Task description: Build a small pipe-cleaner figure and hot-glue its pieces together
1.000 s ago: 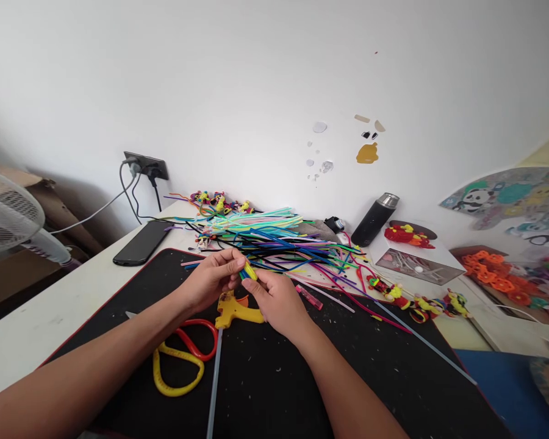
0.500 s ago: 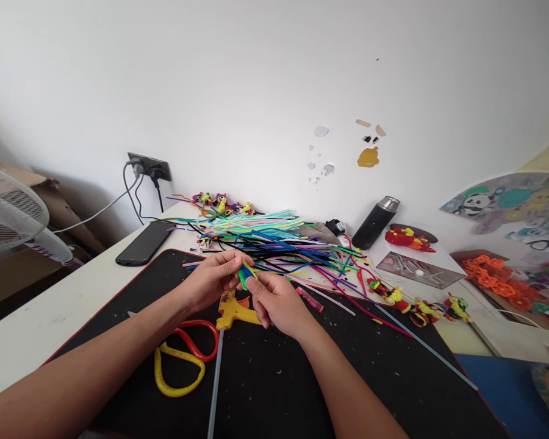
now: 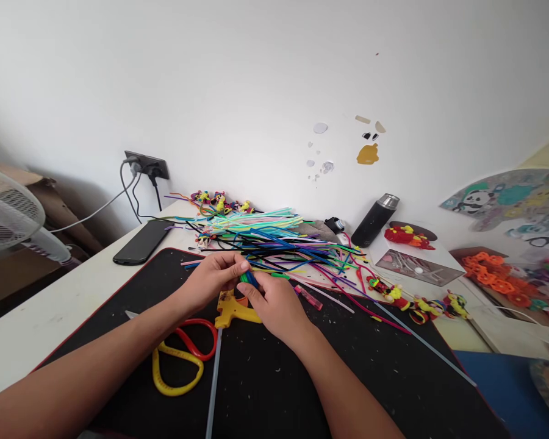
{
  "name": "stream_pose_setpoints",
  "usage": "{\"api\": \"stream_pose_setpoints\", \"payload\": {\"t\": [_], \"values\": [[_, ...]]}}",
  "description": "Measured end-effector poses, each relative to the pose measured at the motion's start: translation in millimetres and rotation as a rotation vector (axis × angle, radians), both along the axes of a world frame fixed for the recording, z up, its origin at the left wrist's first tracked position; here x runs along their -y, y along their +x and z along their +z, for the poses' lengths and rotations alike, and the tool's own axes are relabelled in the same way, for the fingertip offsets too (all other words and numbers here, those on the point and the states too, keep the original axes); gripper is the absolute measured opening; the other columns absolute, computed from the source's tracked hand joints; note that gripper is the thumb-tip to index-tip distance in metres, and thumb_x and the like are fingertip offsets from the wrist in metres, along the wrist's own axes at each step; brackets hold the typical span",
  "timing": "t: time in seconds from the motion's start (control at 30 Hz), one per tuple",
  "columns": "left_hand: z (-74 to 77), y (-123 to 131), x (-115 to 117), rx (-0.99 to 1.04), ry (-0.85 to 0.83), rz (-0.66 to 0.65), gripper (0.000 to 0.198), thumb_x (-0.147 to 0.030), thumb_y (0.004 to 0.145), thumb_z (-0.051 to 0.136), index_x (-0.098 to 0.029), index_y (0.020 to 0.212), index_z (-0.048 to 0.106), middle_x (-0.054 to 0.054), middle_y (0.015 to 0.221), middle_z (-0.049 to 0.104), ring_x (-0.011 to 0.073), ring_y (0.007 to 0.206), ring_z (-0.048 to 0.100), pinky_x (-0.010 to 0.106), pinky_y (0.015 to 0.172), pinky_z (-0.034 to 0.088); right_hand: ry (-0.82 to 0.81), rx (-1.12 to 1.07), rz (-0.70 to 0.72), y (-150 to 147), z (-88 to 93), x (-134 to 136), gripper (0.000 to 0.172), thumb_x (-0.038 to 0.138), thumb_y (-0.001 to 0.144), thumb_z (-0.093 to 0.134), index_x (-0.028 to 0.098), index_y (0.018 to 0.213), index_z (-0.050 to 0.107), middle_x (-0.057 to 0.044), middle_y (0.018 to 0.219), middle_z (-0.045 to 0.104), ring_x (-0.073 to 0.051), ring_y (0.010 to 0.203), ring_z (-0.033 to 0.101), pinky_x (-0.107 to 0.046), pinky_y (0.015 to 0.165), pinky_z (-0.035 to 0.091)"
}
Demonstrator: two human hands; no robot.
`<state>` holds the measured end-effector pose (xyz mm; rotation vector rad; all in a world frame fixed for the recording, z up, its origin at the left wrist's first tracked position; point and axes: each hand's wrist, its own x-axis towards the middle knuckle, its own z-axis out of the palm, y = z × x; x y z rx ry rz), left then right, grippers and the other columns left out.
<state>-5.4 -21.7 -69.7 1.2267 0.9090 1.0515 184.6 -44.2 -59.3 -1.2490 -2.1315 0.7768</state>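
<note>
Between my two hands is a small blue and green pipe-cleaner piece (image 3: 249, 278), mostly covered by fingers. My left hand (image 3: 217, 274) pinches it with thumb and forefinger from the left. From the right, my right hand (image 3: 274, 302) grips its other side, fingers curled beneath. Just below the hands lies a yellow glue gun (image 3: 233, 310) with a long translucent glue stick (image 3: 215, 378) reaching toward me. Scissors (image 3: 178, 367) with one red and one yellow handle rest on the black mat (image 3: 274, 390), partly under my left forearm.
Behind the hands spreads a heap of coloured pipe cleaners (image 3: 274, 238). A phone (image 3: 141, 242) lies at the left, a black flask (image 3: 376, 221) leans at the back right. Finished pipe-cleaner figures (image 3: 423, 308) sit at the right edge. A fan (image 3: 13, 207) stands far left.
The blue and green piece has turned in my fingers, and its yellow edge no longer shows. Both hands have drawn slightly closer together around it.
</note>
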Motion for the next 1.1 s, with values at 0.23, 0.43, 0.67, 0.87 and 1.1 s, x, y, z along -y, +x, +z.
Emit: {"api": "stream_pose_setpoints", "payload": {"t": [0.23, 0.43, 0.67, 0.87, 1.1], "values": [[2.1, 0.3, 0.6, 0.064, -0.057, -0.035, 0.050, -0.059, 0.074, 0.089, -0.015, 0.071, 0.065, -0.004, 0.052, 0.051, 0.0070, 0.044, 0.039, 0.019, 0.044, 0.028, -0.026, -0.061, 0.044, 1.1, 1.7, -1.8, 0.042, 0.044, 0.103, 0.062, 0.020, 0.072, 0.048, 0.003, 0.065, 0.056, -0.013, 0.061, 0.046, -0.029, 0.059, 0.021], [-3.4, 1.2, -1.6, 0.197, -0.108, -0.052, 0.045, -0.055, 0.075, 0.090, -0.013, 0.080, 0.074, -0.004, 0.052, 0.051, 0.0064, 0.044, 0.040, 0.018, 0.043, 0.024, -0.071, -0.151, 0.038, 1.8, -6.3, -5.9, 0.040, 0.047, 0.102, 0.061, 0.020, 0.073, 0.053, 0.003, 0.066, 0.055, -0.013, 0.060, 0.045, -0.027, 0.058, 0.025], [-1.4, -4.5, -5.0, 0.326, -0.176, -0.144, 0.052, -0.058, 0.079, 0.086, -0.012, 0.105, 0.083, 0.003, 0.068, 0.065, 0.0114, 0.056, 0.056, 0.022, 0.054, 0.044, -0.494, -0.464, 0.172, 3.3, -9.1, -4.3, 0.047, 0.066, 0.102, 0.055, 0.021, 0.096, 0.066, 0.010, 0.044, 0.043, -0.011, 0.035, 0.040, -0.024, 0.045, 0.031], [-1.0, -8.4, -2.9, 0.400, -0.127, -0.261, 0.060, -0.058, 0.076, 0.089, -0.012, 0.113, 0.083, 0.005, 0.071, 0.068, 0.0119, 0.057, 0.059, 0.021, 0.054, 0.045, -0.565, -0.585, 0.262, 3.0, -0.9, -0.6, 0.050, 0.067, 0.099, 0.060, 0.018, 0.097, 0.069, 0.010, 0.047, 0.046, -0.009, 0.035, 0.043, -0.022, 0.044, 0.034], [0.6, -5.6, -4.3, 0.388, -0.108, -0.204, 0.034, -0.039, 0.075, 0.094, -0.011, 0.089, 0.082, 0.003, 0.065, 0.066, 0.0090, 0.052, 0.056, 0.018, 0.052, 0.043, -0.558, -0.562, 0.254, 2.5, 3.2, -1.6, 0.058, 0.072, 0.098, 0.057, 0.016, 0.104, 0.069, 0.009, 0.052, 0.050, -0.008, 0.038, 0.046, -0.021, 0.044, 0.034]]}}
